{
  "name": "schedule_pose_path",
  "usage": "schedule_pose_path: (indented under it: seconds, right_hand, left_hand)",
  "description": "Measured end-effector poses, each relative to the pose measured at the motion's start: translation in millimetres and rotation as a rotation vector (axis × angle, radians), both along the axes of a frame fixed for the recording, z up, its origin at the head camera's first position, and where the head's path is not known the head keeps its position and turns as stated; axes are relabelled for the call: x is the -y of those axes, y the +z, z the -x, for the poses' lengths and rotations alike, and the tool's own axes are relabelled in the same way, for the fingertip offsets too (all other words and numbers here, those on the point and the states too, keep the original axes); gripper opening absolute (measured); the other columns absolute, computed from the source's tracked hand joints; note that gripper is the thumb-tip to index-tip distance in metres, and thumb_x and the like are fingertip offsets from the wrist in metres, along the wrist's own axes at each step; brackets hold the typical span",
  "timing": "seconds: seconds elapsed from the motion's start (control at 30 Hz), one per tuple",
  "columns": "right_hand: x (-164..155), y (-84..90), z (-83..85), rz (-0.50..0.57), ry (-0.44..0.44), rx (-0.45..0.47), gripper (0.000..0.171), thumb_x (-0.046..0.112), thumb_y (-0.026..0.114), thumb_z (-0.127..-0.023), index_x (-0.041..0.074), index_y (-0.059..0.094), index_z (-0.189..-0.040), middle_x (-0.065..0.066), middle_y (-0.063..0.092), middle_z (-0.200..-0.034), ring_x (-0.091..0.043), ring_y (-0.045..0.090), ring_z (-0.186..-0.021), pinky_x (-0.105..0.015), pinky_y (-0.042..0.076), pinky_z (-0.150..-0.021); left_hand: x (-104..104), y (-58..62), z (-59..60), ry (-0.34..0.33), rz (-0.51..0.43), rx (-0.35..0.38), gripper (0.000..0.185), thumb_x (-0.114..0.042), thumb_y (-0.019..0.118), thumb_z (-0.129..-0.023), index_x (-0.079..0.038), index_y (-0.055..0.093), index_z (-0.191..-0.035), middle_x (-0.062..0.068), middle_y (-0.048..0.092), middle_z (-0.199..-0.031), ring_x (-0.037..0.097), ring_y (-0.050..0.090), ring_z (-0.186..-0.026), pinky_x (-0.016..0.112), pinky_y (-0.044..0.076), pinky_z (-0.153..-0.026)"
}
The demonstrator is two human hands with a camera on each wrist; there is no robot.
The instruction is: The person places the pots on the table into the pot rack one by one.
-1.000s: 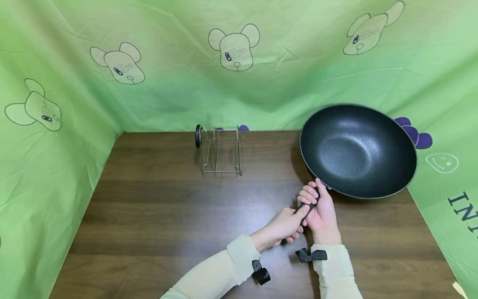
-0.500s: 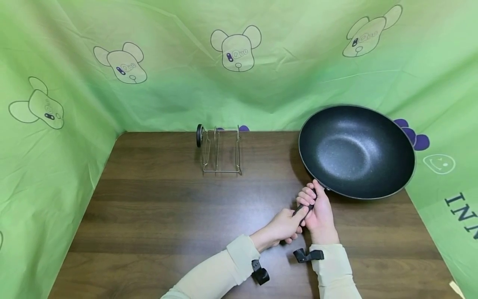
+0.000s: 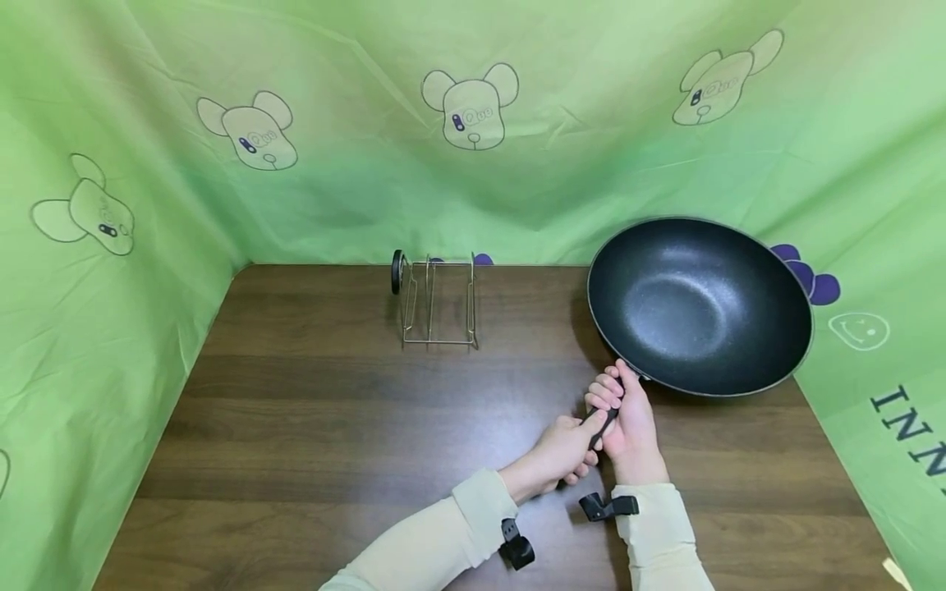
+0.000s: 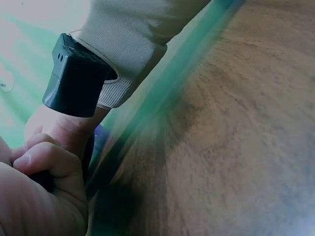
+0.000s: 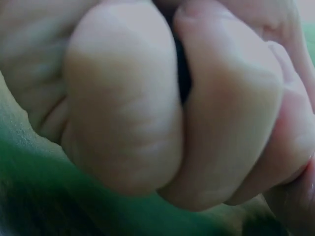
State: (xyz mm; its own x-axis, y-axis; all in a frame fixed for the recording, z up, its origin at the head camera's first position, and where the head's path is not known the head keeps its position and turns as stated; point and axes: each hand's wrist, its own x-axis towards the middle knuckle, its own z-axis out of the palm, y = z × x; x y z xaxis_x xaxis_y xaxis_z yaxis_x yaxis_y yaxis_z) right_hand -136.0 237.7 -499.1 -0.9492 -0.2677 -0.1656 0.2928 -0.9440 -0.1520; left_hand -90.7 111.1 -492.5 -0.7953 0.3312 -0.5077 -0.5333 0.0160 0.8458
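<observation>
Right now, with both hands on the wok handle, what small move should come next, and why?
Probably lift the wok a little higher and swing it left toward the wire rack. The left hand and right hand both grip the handle, the pan already looks tilted toward the camera, and the rack stands apart from it at the back of the table.
</observation>
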Motion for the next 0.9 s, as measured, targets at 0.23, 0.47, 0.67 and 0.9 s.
schedule_pose_path:
  seconds: [0.23, 0.47, 0.67, 0.9]
  right_hand:
    - [0, 4.9, -3.2, 0.000, 0.020, 0.010, 0.043, 0.028, 0.034, -0.112, 0.005, 0.053, -0.082, 0.005, 0.029, -0.066, -0.008, 0.020, -0.057, -0.025, 0.037, -0.048]
    - [4, 5.2, -3.8, 0.049, 0.023, -0.003, 0.044, 0.026, 0.033, -0.112, 0.003, 0.053, -0.082, 0.005, 0.028, -0.067, -0.009, 0.020, -0.057, -0.026, 0.037, -0.049]
    - [8, 5.9, -5.5, 0.068, 0.026, -0.047, 0.048, 0.027, 0.028, -0.113, 0.002, 0.054, -0.081, 0.005, 0.026, -0.068, -0.008, 0.019, -0.058, -0.025, 0.033, -0.050]
    - [10, 12.0, -5.8, 0.075, 0.030, -0.098, 0.052, 0.027, 0.024, -0.113, 0.000, 0.055, -0.082, 0.004, 0.025, -0.067, -0.009, 0.020, -0.057, -0.026, 0.033, -0.050]
  left_hand:
    - [3, 8.0, -1.4, 0.008, -0.035, 0.018, 0.052, -0.052, 0.058, -0.099, -0.013, 0.053, -0.065, -0.003, 0.042, -0.052, 0.006, 0.030, -0.036, 0.019, 0.020, -0.030]
    - [8, 10.2, -3.1, 0.019, -0.038, -0.005, 0.051, -0.049, 0.058, -0.099, -0.013, 0.053, -0.064, -0.002, 0.043, -0.051, 0.006, 0.030, -0.036, 0.019, 0.020, -0.030]
    - [13, 11.0, -4.5, 0.005, -0.052, -0.018, 0.051, -0.049, 0.057, -0.100, -0.013, 0.053, -0.064, -0.003, 0.043, -0.051, 0.006, 0.030, -0.036, 0.019, 0.019, -0.030]
    - [15, 12.5, -4.2, -0.005, -0.061, -0.051, 0.051, -0.051, 0.057, -0.099, -0.013, 0.053, -0.065, -0.003, 0.042, -0.050, 0.005, 0.030, -0.036, 0.019, 0.019, -0.029]
